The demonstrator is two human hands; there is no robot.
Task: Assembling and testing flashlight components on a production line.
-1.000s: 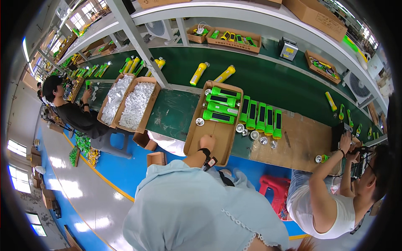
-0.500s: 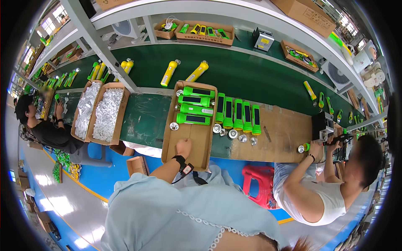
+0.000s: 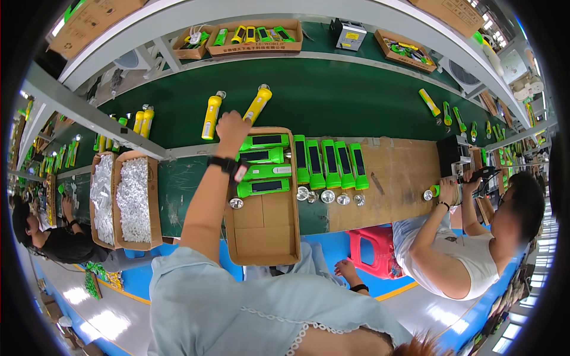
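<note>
My left hand (image 3: 233, 127) reaches past the far rim of a cardboard box (image 3: 261, 254). Its bent fingers are beside the lower end of a yellow flashlight (image 3: 257, 105); their tips are hidden, so a grip cannot be told. Another yellow flashlight (image 3: 212, 115) lies left of that hand. Several green flashlight bodies with dark panels (image 3: 263, 187) are stacked crosswise in the box, with a round silver reflector (image 3: 236, 203) at its left side. Low by my body, my right hand (image 3: 344, 269) hangs loosely open, holding nothing visible.
A row of green flashlight bodies (image 3: 330, 164) stands right of the box, silver reflectors (image 3: 328, 196) at their near ends. Left are boxes of small silvery pieces (image 3: 134, 199). A co-worker (image 3: 454, 261) works at the right beside a red stool (image 3: 374, 252); another person sits far left.
My left hand has left the box's near part and reached forward beyond its far rim. My right hand has come into view. The view has shifted, and the box sits nearer me.
</note>
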